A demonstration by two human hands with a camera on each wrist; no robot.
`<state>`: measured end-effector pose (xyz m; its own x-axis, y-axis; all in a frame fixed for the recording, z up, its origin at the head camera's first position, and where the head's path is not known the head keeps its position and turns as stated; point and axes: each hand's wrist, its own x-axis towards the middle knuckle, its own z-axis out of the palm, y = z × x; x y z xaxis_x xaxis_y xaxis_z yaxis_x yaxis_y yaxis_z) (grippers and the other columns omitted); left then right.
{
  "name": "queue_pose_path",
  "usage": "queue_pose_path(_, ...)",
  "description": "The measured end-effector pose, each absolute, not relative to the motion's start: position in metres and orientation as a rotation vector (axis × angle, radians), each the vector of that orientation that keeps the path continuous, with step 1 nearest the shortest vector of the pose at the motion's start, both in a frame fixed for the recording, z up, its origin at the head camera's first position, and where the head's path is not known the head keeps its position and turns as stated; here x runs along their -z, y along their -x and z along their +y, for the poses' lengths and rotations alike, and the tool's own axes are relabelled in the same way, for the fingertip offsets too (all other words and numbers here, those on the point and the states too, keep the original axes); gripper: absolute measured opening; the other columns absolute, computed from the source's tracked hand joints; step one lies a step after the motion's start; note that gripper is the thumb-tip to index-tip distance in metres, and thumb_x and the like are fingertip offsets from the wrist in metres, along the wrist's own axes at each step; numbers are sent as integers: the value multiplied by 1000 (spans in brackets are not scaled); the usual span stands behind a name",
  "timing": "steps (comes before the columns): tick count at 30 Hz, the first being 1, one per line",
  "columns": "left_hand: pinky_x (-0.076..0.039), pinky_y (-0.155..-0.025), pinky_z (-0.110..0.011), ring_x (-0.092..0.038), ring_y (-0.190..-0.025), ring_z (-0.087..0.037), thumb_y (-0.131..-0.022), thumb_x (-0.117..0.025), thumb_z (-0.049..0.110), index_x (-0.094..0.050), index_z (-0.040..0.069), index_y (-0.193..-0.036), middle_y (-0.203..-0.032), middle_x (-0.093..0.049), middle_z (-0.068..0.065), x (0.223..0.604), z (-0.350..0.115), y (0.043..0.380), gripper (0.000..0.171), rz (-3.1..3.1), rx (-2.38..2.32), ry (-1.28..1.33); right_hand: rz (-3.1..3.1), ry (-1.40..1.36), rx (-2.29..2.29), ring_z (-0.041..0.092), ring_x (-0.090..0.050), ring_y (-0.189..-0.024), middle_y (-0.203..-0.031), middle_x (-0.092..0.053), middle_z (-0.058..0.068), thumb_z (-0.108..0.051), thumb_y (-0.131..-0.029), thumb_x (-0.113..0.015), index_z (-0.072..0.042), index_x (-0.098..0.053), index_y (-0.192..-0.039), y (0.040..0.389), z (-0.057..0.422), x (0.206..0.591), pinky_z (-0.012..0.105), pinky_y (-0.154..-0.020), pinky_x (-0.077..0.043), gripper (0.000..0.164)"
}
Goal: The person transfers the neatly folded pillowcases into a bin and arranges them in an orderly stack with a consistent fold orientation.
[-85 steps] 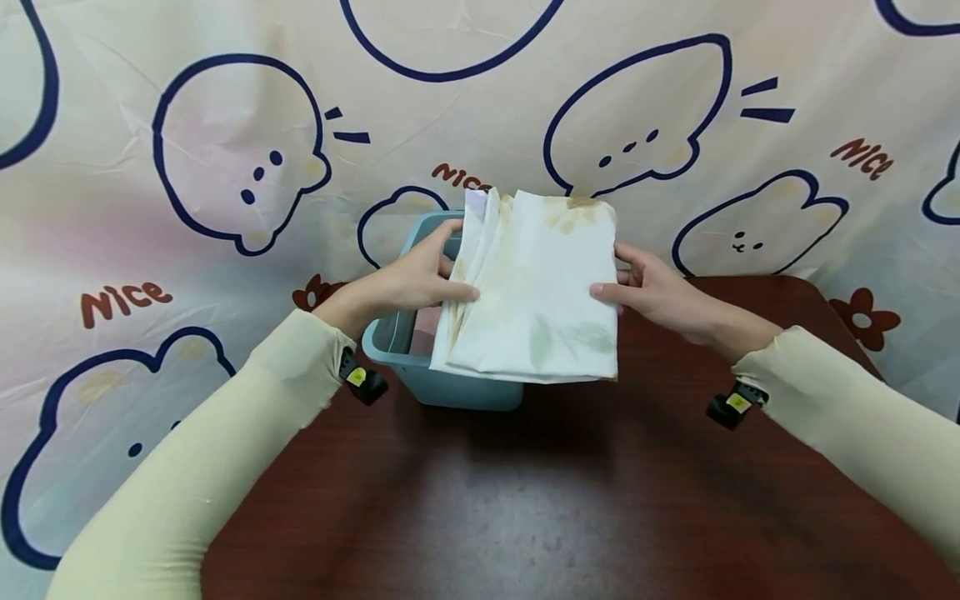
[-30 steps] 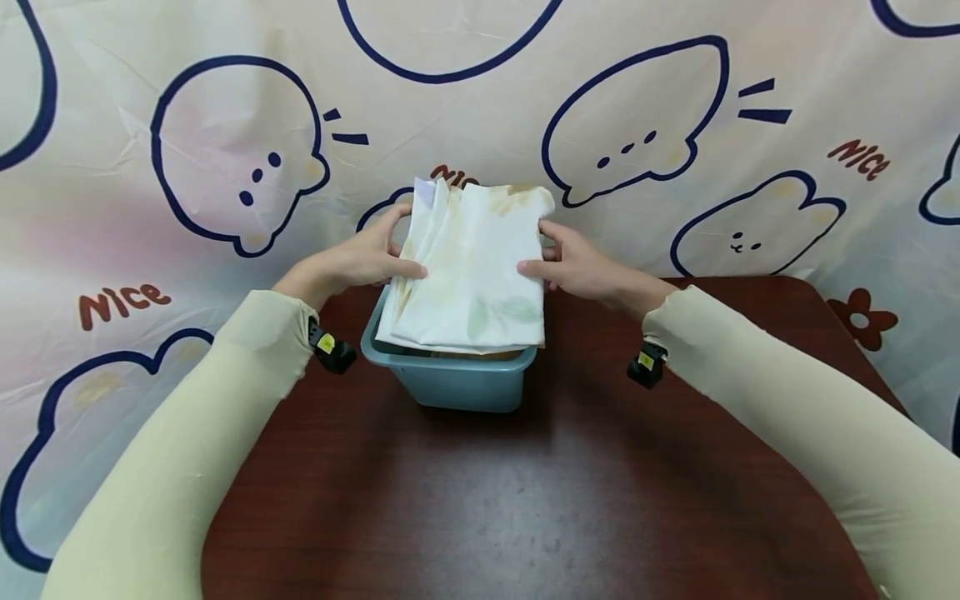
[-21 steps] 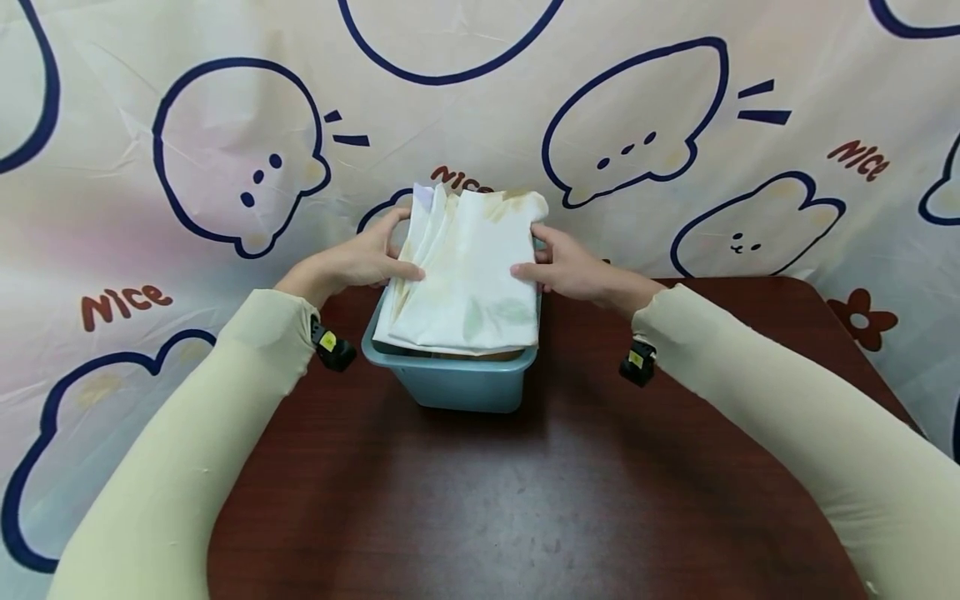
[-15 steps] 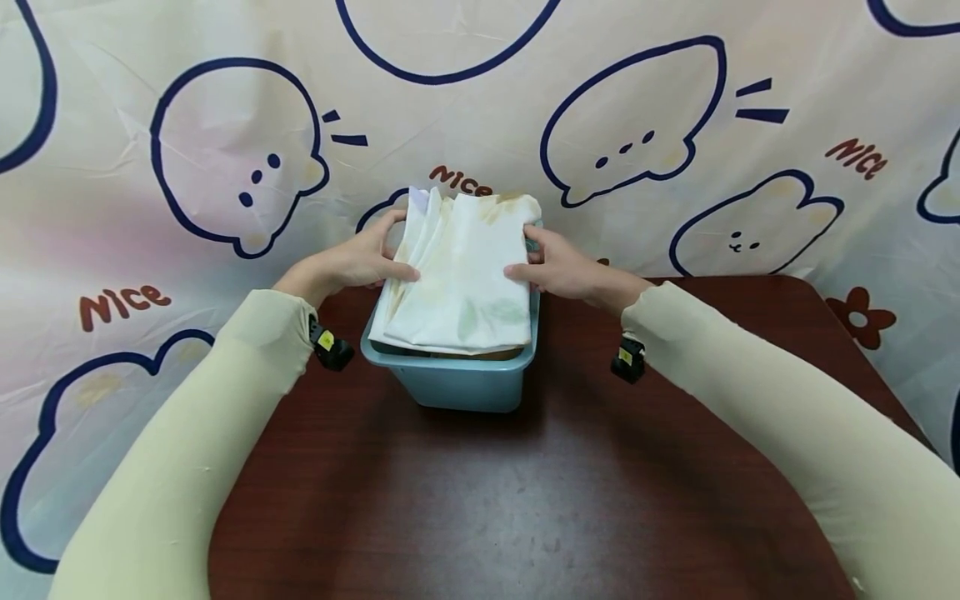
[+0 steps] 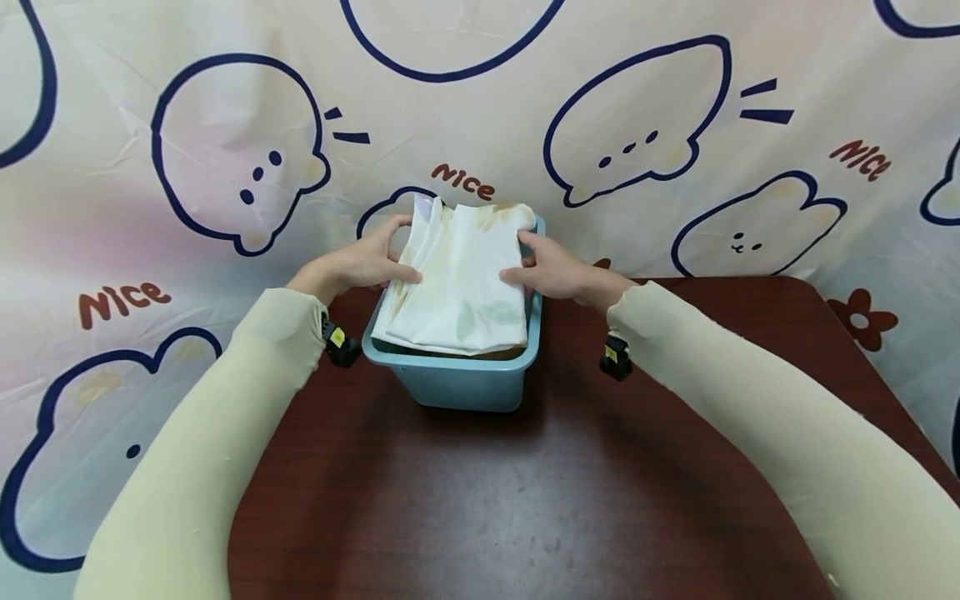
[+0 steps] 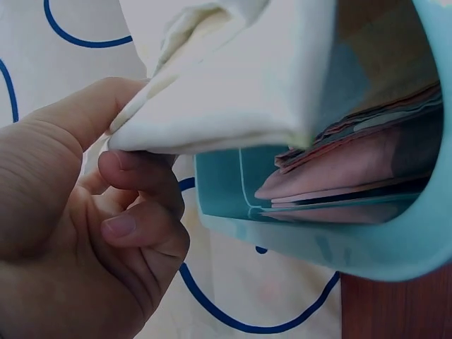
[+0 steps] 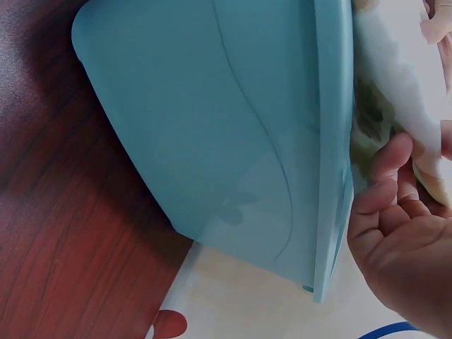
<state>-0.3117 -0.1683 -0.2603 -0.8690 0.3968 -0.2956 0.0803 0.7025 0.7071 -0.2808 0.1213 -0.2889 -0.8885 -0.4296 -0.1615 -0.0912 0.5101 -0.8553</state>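
Observation:
A folded white cloth point(image 5: 465, 279) with faint green and tan prints lies across the top of a blue plastic bin point(image 5: 468, 383). My left hand point(image 5: 375, 257) pinches its left edge, thumb on top and fingers beneath, as the left wrist view also shows. At the opposite edge my right hand point(image 5: 551, 268) grips the cloth the same way, close to the bin's right rim. Inside the bin, under the cloth, folded pink and dark fabric point(image 6: 339, 166) shows in the left wrist view. The cloth hides most of the bin's inside in the head view.
The bin stands on a dark red-brown wooden table point(image 5: 525, 500), near its back edge. Behind it hangs a pale curtain point(image 5: 480, 125) printed with blue cartoon outlines and red words. A small black camera sits on each wrist.
Both hands have brought the cloth left from beside the bin to over it, then lowered it. In the last half second it sinks slightly further, and the right hand comes a little left.

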Motion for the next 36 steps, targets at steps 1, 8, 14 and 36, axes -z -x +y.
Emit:
queue_pose_path(1,-57,-77,-34,-71,-89,-22,-96,-67,13,-5,24,-161,-124,-64,-29,261,-168,312,90,2485,-991,-369,2417,434,1312,19,-64,-101,-130,-65,17,-23,-104,-57,-15,-18,-162,281,121,289,30,-85,-50,70)
queue_pose_path(8,-56,-81,-35,-69,-99,-28,-97,-66,14,-4,25,-161,-128,-60,-26,266,-163,317,90,2483,-965,-347,2469,484,1265,17,-62,-73,-104,-71,13,-23,-103,-58,-14,-23,-160,285,118,292,31,-74,-51,67)
queue_pose_path(14,-54,-68,-30,-68,-79,-18,-97,-67,14,-7,23,-160,-116,-66,-24,272,-160,320,88,2489,-959,-371,2450,468,1255,19,-66,-84,-121,-68,19,-20,-103,-59,-12,-18,-161,289,114,294,29,-73,-53,72)
queue_pose_path(36,-49,-102,-50,-57,-127,-38,-96,-67,12,-4,21,-162,-143,-49,-26,284,-154,326,91,2502,-883,-313,2602,529,1044,24,-53,-89,-114,-52,16,-14,-100,-59,-1,-27,-156,297,106,299,33,-83,-45,66)
